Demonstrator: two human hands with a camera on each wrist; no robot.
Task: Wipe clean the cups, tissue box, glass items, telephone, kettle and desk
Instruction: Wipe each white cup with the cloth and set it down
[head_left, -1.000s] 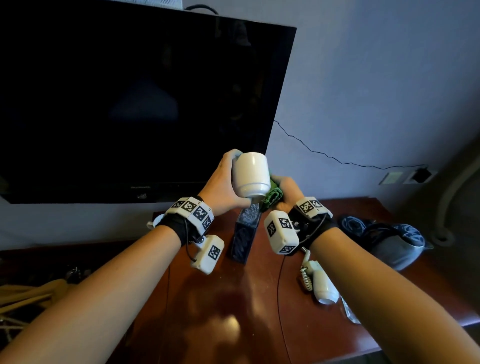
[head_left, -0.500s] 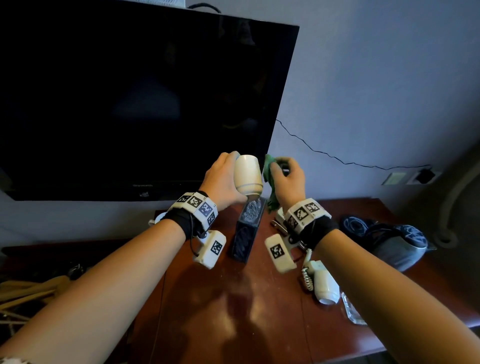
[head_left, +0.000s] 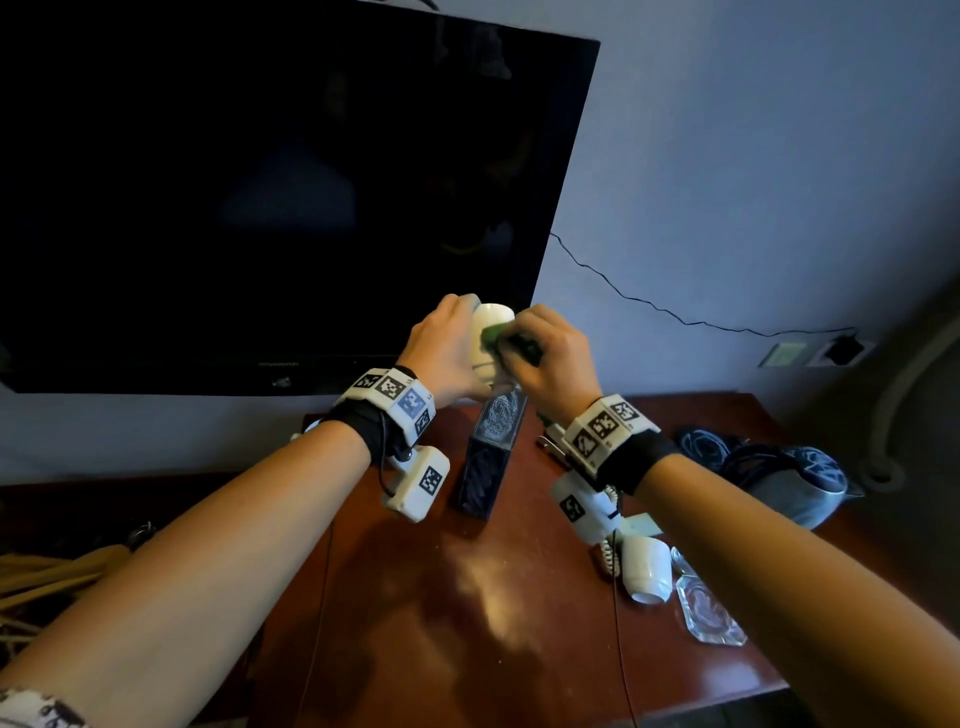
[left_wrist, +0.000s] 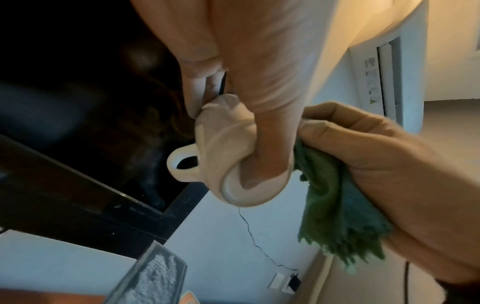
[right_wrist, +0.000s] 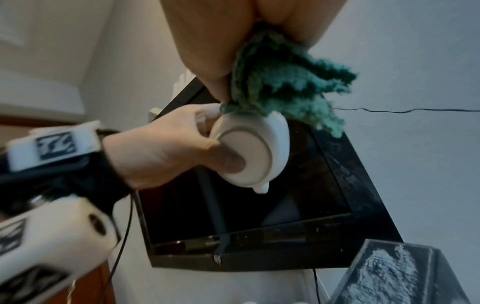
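Head view, hands: the left hand (head_left: 448, 349) grips a white cup (head_left: 491, 340) held up in front of a dark television (head_left: 280, 197); the right hand (head_left: 553, 358) is closed round a green cloth (head_left: 491, 335) pressed on the cup's right side.
Head view, key relation: the cup lies directly left of the cloth hand, touching it, so the right hand is the one placed to wipe, I judge.
Head view, count: two cups, the held one and a second cup (head_left: 645, 570) lying on its side on the worktop (head_left: 467, 623); one tissue box (head_left: 491, 457) below the hands; one glass dish (head_left: 709, 613) beside the lying cup; one kettle (head_left: 800, 480) at far right.
Left wrist view: the left thumb (left_wrist: 270, 148) lies across the cup's base, the handle (left_wrist: 182, 162) pointing away from the cloth (left_wrist: 337, 209).
Right wrist view: the cup (right_wrist: 255, 152) shows its base to the camera, long axis roughly towards the lens; the cloth (right_wrist: 285, 82) sits bunched on its upper side, clamped in the right hand's grip.
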